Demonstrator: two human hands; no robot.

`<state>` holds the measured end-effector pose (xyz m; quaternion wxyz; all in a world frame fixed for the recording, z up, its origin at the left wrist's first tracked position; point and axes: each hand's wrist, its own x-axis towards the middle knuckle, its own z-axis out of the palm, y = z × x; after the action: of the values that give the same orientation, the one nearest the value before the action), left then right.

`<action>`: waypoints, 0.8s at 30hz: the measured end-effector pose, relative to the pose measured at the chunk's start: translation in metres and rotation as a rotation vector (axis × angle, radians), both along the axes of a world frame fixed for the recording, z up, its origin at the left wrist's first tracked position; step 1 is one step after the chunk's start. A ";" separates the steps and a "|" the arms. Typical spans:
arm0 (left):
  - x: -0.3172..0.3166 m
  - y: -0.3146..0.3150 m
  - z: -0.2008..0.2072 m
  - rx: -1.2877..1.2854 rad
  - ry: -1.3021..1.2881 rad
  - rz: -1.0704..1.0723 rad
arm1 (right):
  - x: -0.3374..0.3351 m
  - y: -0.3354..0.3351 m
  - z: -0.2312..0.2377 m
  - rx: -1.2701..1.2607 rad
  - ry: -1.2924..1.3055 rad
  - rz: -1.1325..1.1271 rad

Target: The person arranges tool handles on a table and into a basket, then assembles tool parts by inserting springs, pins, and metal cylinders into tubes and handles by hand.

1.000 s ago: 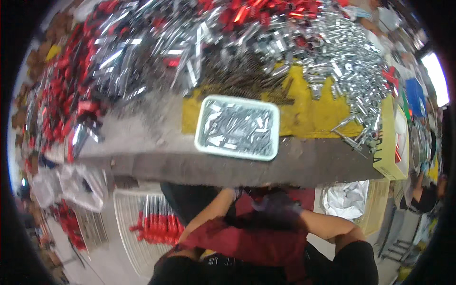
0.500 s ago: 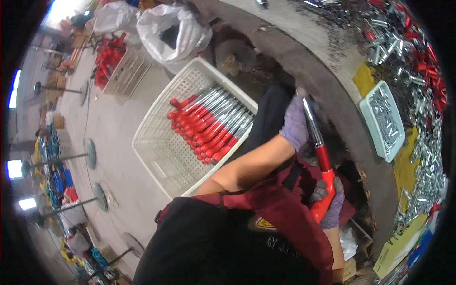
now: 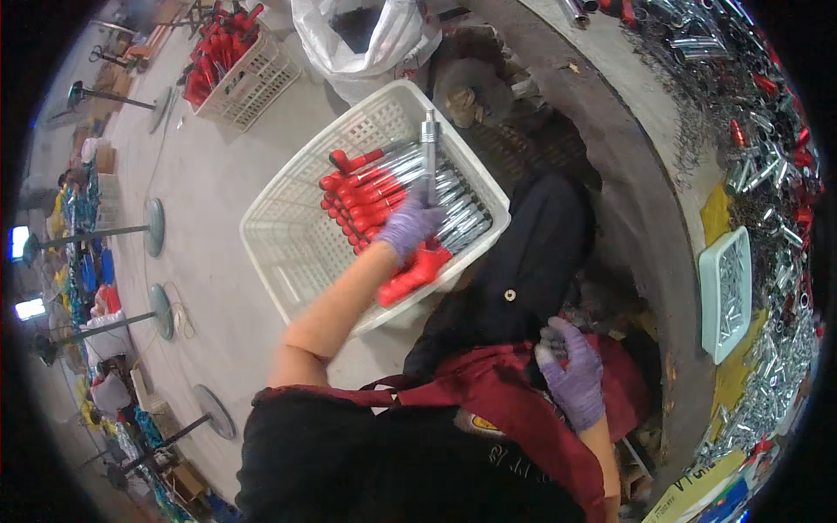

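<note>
My left hand (image 3: 411,225), in a purple glove, is closed round a red-and-chrome tubular tool (image 3: 429,144) above the white plastic basket (image 3: 277,235). The tool's chrome end points away from me; a red bent handle shows below the hand, near the basket's right wall. Beneath it, several like tools (image 3: 362,187) lie side by side, red handles to the left and chrome shafts to the right. Over my lap, my right hand (image 3: 574,373), gloved in purple with grey fingertips, holds nothing, its fingers loosely bent and apart.
A second basket (image 3: 253,83) of red-handled pieces and a white sack (image 3: 384,61) stand beyond. To the right, a pale tray (image 3: 725,301) of small metal pins sits among loose chrome and red parts. Stands with round bases (image 3: 157,227) line the left floor.
My left hand has carried the tool from over my lap leftward to above the basket. My right hand has let go of its red handle. The view has shifted slightly.
</note>
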<state>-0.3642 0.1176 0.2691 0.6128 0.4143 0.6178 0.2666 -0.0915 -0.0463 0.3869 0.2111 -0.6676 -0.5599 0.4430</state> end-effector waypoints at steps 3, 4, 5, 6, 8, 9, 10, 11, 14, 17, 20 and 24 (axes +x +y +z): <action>-0.078 0.012 -0.057 0.153 0.755 -0.083 | 0.012 -0.004 -0.007 -0.093 -0.047 -0.069; -0.101 0.022 -0.079 0.064 0.895 -0.102 | 0.014 -0.007 -0.010 -0.101 -0.055 -0.077; -0.111 0.034 -0.082 -0.028 0.949 -0.177 | 0.016 -0.009 -0.015 -0.155 -0.054 -0.115; -0.120 0.046 -0.084 -0.121 1.006 -0.249 | 0.015 -0.006 -0.019 -0.207 -0.050 -0.150; -0.137 0.076 -0.101 -0.151 1.084 -0.420 | 0.008 0.003 -0.016 -0.241 -0.059 -0.119; -0.130 0.093 -0.099 -0.163 1.088 -0.440 | 0.005 0.009 -0.017 -0.265 -0.067 -0.082; -0.136 0.110 -0.111 -0.172 1.082 -0.452 | 0.001 0.014 -0.020 -0.279 -0.071 -0.087; -0.145 0.128 -0.126 -0.085 1.189 -0.513 | -0.002 0.019 -0.024 -0.237 -0.091 -0.011; -0.154 0.139 -0.157 0.122 1.487 -0.714 | -0.012 0.034 -0.025 -0.199 -0.177 0.136; -0.182 0.121 -0.187 0.157 1.709 -0.988 | -0.016 0.049 -0.030 -0.171 -0.186 0.186; -0.187 0.116 -0.197 0.250 1.753 -1.003 | -0.025 0.061 -0.030 -0.181 -0.186 0.174; -0.163 0.128 -0.173 0.192 1.618 -0.975 | -0.027 0.074 -0.033 -0.169 -0.130 0.108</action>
<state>-0.5274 0.2454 0.0963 0.0058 0.7343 0.5893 -0.3369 -0.1184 0.0273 0.3542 0.0933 -0.6793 -0.5682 0.4549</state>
